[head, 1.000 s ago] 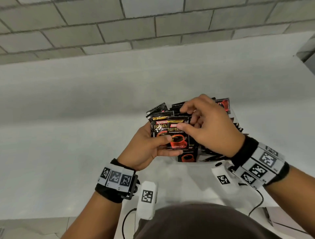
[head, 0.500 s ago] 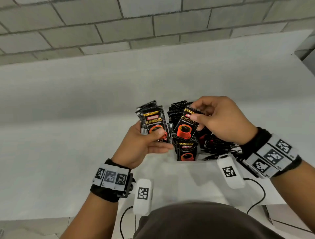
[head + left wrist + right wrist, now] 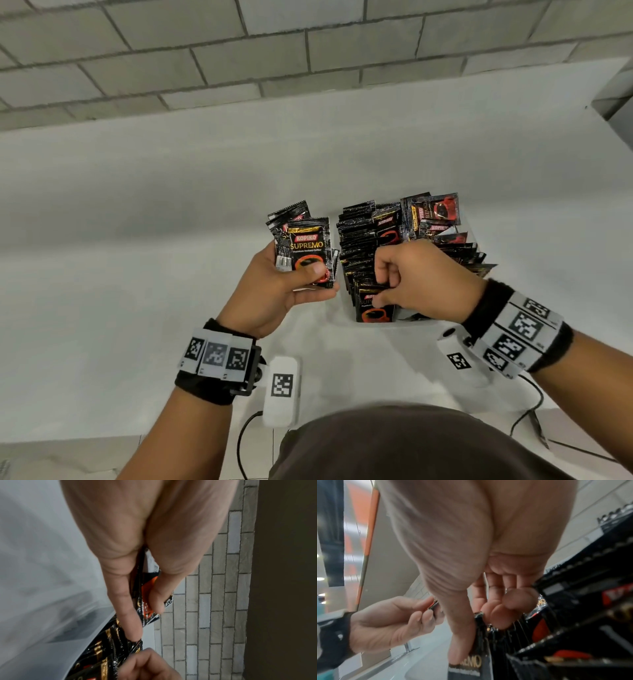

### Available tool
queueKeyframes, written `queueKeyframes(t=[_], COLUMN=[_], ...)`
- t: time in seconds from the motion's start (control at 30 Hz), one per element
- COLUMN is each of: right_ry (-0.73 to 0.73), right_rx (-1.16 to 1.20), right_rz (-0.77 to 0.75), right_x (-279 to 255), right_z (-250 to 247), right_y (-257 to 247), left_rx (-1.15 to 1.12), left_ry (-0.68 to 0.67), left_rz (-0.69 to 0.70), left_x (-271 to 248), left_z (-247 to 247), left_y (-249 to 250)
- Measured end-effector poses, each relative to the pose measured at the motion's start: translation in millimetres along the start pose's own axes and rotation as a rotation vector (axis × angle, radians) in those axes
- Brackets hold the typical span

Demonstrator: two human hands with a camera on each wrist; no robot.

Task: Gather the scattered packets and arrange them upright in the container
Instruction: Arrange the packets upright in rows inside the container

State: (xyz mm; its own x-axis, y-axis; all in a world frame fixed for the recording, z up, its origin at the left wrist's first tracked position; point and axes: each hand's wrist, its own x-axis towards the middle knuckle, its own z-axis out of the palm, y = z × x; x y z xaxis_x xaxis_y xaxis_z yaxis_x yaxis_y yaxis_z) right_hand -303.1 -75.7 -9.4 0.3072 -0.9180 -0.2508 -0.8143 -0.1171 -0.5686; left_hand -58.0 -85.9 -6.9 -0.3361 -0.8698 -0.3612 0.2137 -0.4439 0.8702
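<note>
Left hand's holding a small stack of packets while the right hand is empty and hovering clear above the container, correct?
Not quite. The left hand does hold a small stack of packets, but the right hand is not empty or hovering clear: it is down among the upright row of packets in the container, thumb and fingers pinching one at the near end. The head and right wrist views show it.

Two hands (image 3: 270, 294), one container (image 3: 346, 308), and packets (image 3: 356, 246) too many to count.
</note>
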Motion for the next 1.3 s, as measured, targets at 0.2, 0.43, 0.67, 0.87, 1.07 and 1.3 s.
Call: queueKeyframes(t=[0.2, 0.43, 0.67, 0.87, 1.07, 1.3], right_ry=[0.214, 0.266, 0.268, 0.167, 0.119, 0.101], right_rx=[0.300, 0.433, 0.425, 0.184, 0.068, 0.114], right_rz=[-0.038, -0.050, 0.005, -0.095, -0.056, 0.006], right_x=[-5.9, -6.3, -12.6, -17.1, -11.7, -15.1], right_z=[-24.5, -20.9, -34.2, -14.9, 8.4, -11.9], right_y=[-16.8, -27.6, -8.5, -2.1, 4.0, -4.5], left_rx=[0.119, 0.080, -0.061, -0.103, -0.115, -0.063], left_ry=[-0.052, -0.151, 0.047, 0.118, 0.072, 0.006], left_rz=[-0.036, -0.075, -0.004, 0.038, 0.006, -0.032], left_x=[-2.5, -3.8, -2.0, -3.7, -4.7, -5.0], left_z=[10.1, 27.4, -5.5, -17.0, -9.4, 1.5], left_y=[-3.2, -0.3, 10.3, 15.8, 8.4, 4.8])
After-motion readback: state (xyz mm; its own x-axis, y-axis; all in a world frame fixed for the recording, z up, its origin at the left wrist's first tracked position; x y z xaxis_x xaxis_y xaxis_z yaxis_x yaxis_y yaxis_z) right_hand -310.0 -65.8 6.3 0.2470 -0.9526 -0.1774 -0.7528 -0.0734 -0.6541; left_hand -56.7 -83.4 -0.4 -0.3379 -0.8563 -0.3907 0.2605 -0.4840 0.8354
